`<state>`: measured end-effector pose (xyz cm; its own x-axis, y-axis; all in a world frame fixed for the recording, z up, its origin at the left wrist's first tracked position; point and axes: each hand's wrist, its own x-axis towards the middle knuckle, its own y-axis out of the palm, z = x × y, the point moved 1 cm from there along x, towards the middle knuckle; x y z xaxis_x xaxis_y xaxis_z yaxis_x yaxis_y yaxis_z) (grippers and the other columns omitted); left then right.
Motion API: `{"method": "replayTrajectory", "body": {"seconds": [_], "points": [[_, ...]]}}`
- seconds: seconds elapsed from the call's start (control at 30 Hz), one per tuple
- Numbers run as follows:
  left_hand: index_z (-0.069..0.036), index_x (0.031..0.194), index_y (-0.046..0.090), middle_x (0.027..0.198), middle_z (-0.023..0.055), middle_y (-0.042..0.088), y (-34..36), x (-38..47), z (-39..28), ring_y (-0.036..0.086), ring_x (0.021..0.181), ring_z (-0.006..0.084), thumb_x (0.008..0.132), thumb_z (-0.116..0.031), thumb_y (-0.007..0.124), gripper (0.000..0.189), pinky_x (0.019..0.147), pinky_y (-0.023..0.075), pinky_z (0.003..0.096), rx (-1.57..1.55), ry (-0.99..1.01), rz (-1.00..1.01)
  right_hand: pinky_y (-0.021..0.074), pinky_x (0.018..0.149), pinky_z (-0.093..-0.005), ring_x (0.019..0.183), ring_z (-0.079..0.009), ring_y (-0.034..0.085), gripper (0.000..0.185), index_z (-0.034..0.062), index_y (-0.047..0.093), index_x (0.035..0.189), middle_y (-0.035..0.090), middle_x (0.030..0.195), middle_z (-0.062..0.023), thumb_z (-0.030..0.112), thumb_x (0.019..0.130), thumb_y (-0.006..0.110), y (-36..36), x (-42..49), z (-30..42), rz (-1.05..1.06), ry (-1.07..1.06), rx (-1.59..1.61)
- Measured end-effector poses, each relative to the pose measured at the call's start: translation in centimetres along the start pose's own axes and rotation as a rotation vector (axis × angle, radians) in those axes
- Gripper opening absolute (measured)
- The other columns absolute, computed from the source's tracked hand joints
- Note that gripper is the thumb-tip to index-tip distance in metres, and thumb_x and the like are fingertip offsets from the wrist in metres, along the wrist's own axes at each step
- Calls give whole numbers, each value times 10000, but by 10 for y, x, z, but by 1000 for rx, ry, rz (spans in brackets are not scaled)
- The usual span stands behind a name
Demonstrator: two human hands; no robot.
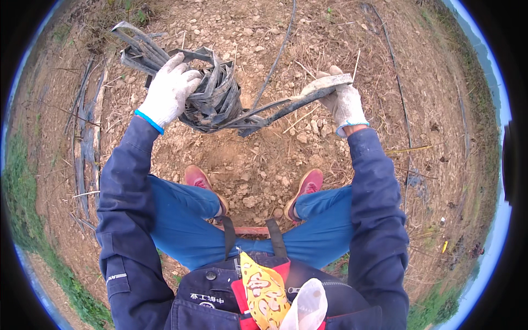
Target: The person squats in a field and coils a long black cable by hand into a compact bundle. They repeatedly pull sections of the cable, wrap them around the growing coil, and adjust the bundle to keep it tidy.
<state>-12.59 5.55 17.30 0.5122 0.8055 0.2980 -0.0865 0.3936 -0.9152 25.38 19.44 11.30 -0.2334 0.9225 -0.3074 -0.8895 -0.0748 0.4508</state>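
Observation:
A tangled bundle of flat black drip tape (214, 97), dusty with soil, hangs over the ground in front of me. My left hand (170, 88), in a white knitted glove with a blue cuff, grips the bundle at its upper left, where several flattened loops stick out. From the lower right of the bundle a stretch of tape (288, 107) runs out to my right hand (341, 97). That hand, also gloved and soiled, is closed on a folded, pale, dirt-covered part of the tape. The right fingers are partly hidden behind it.
Dry, stony soil (247, 165) with straw lies around my red shoes (311, 183). A thin black hose (280, 53) runs behind the bundle, and another black line (396, 70) lies farther right. Torn dark plastic strips (87, 140) lie at left. Green plants (24, 198) edge the field.

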Motion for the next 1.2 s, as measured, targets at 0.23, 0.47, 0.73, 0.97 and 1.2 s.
{"method": "replayTrajectory", "body": {"seconds": [0.23,0.47,0.73,0.97,1.2], "points": [[-52,1012,675,1079,69,679,-2,-9,9,617,1070,268,732,-77,562,303,1149,360,465,8,-122,-38,602,763,-360,858,-277,710,297,44,597,1250,704,1007,-185,200,997,613,6,0,21,117,-191,109],[-46,1051,663,1102,74,671,-6,-12,15,618,1055,281,591,-9,684,462,1125,390,475,-24,-156,-56,528,630,-337,732,-258,699,211,51,646,838,703,762,-106,233,944,652,27,-34,34,315,-759,-1323],[-57,1085,661,1159,70,672,-7,-16,21,610,1131,281,581,-37,724,508,1122,389,465,33,-254,-26,524,799,-478,921,-359,675,414,169,744,1052,689,915,-176,514,970,529,18,-25,51,240,-55,-1998],[-82,1151,666,1183,87,674,-6,-30,35,579,1193,342,570,-35,785,595,1109,409,443,21,-363,-76,504,717,-455,792,-354,684,479,93,729,911,700,777,-159,558,906,610,-18,-10,56,-199,-218,-1777],[-95,1145,681,1162,101,686,4,-59,65,575,1188,377,604,-89,809,556,1068,431,448,17,-694,-119,517,814,-490,940,-402,675,621,78,715,953,714,937,-207,671,902,534,-28,-19,63,-286,-139,-1880]]}}
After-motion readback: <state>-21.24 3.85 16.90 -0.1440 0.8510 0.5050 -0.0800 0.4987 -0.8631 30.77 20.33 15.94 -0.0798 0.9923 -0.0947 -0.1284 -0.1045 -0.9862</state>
